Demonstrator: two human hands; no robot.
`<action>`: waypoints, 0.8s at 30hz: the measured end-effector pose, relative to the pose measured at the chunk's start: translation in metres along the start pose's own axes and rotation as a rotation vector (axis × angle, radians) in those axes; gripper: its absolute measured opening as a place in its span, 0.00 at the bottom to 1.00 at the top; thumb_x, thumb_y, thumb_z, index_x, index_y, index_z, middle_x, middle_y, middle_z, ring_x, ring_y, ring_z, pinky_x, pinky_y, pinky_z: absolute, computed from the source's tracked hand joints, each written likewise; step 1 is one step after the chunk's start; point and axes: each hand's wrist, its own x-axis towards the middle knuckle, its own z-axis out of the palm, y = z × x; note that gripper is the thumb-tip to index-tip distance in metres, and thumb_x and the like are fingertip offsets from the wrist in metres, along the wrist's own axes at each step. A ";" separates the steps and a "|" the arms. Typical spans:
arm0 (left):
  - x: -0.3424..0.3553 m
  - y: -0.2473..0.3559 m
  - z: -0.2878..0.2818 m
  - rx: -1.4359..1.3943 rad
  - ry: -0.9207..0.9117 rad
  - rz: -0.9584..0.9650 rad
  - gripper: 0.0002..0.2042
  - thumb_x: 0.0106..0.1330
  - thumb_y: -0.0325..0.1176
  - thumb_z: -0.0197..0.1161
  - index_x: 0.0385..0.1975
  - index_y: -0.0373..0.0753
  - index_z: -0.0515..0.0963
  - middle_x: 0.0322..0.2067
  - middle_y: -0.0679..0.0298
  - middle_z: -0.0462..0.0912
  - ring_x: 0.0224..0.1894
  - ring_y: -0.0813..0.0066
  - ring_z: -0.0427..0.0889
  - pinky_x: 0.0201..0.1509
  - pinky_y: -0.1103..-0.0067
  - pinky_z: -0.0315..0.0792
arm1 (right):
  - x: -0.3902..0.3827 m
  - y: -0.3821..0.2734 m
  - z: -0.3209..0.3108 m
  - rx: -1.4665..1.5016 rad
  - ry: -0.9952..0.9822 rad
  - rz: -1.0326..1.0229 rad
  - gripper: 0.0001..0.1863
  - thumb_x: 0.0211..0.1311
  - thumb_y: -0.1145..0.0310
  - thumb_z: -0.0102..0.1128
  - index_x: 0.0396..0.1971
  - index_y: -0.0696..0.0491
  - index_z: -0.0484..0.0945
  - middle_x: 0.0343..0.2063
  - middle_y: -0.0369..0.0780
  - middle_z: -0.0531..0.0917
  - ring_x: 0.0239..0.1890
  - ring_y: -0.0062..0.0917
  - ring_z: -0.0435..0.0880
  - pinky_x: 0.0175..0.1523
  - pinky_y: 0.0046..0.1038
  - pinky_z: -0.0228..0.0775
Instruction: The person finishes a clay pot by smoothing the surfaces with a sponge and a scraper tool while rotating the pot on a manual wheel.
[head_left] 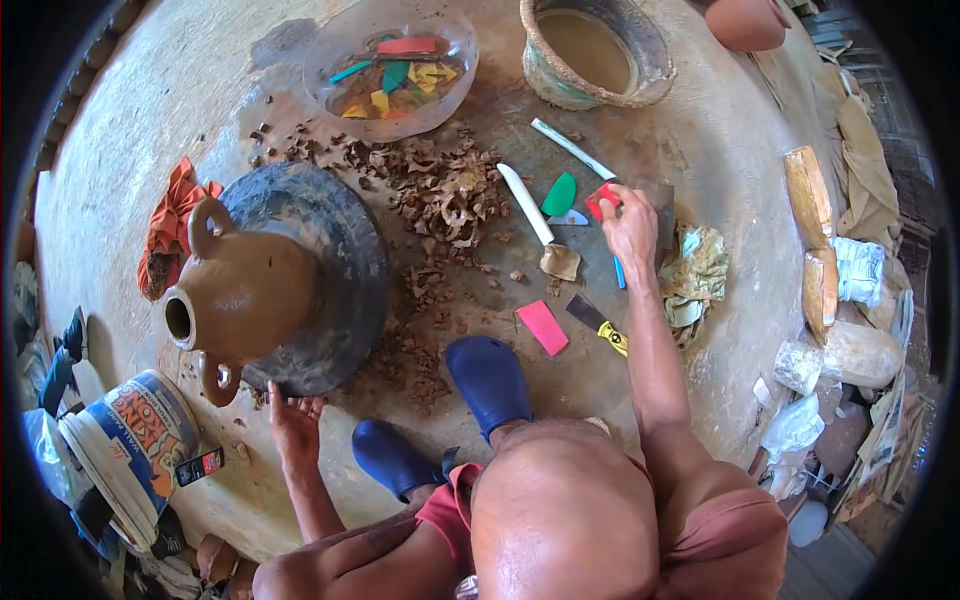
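Observation:
A brown clay jar (265,285) with two looped handles stands on a dark round turntable (350,250) at the left, its narrow mouth facing up. My left hand (297,425) is at the turntable's near edge, fingers apart and reaching the rim, holding nothing. At the right, my right hand (632,225) pinches a small red scraper (600,202) just above the floor. Close by lie a green scraper (560,194), a pale blue scraper (570,218), a white stick (525,203) and a light tube (573,149). Nearer me are a pink scraper (543,328) and a putty knife (597,324) with a yellow handle.
Brown clay shavings (445,195) litter the floor beside the turntable. Behind them stand a clear basin (465,40) of coloured pieces and a tub (560,90) of murky water. An orange cloth (175,225), a white bucket (115,450) and a crumpled rag (697,265) lie around.

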 end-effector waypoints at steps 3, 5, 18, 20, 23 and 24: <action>0.008 0.008 0.003 0.042 0.027 -0.014 0.29 0.79 0.59 0.56 0.70 0.48 0.68 0.62 0.64 0.76 0.58 0.67 0.79 0.55 0.70 0.79 | -0.001 -0.016 0.005 0.095 -0.086 -0.010 0.21 0.59 0.62 0.74 0.52 0.52 0.87 0.46 0.47 0.85 0.50 0.45 0.85 0.59 0.42 0.77; 0.007 0.010 0.005 0.079 0.066 -0.016 0.29 0.79 0.60 0.56 0.69 0.48 0.69 0.61 0.65 0.77 0.58 0.68 0.79 0.55 0.71 0.79 | -0.003 -0.037 0.012 -0.059 -0.156 -0.033 0.27 0.55 0.60 0.78 0.55 0.53 0.86 0.49 0.48 0.82 0.54 0.45 0.82 0.61 0.42 0.75; -0.002 0.008 0.004 0.125 0.033 -0.018 0.25 0.79 0.57 0.58 0.67 0.49 0.70 0.58 0.65 0.80 0.53 0.68 0.83 0.54 0.66 0.81 | 0.004 -0.060 0.018 0.290 -0.005 -0.065 0.13 0.62 0.73 0.68 0.47 0.55 0.83 0.38 0.49 0.88 0.40 0.46 0.89 0.45 0.43 0.79; -0.001 0.007 0.005 0.129 0.043 -0.036 0.25 0.79 0.57 0.58 0.67 0.49 0.70 0.58 0.64 0.80 0.53 0.68 0.83 0.54 0.66 0.81 | 0.015 -0.062 0.012 0.271 0.041 -0.086 0.13 0.62 0.73 0.68 0.47 0.54 0.83 0.37 0.49 0.88 0.38 0.45 0.90 0.44 0.42 0.79; -0.002 0.008 0.004 0.132 0.041 -0.036 0.25 0.79 0.58 0.57 0.66 0.49 0.71 0.58 0.65 0.80 0.53 0.69 0.83 0.54 0.66 0.81 | 0.017 -0.072 -0.001 0.335 -0.052 0.005 0.14 0.63 0.74 0.67 0.49 0.53 0.83 0.30 0.49 0.88 0.32 0.42 0.90 0.39 0.42 0.79; -0.003 0.009 0.009 0.134 0.012 -0.028 0.25 0.79 0.58 0.57 0.66 0.49 0.71 0.58 0.66 0.80 0.53 0.70 0.82 0.54 0.66 0.81 | 0.020 -0.067 -0.002 0.310 -0.047 -0.021 0.14 0.63 0.73 0.67 0.49 0.53 0.84 0.28 0.48 0.88 0.30 0.41 0.90 0.38 0.42 0.78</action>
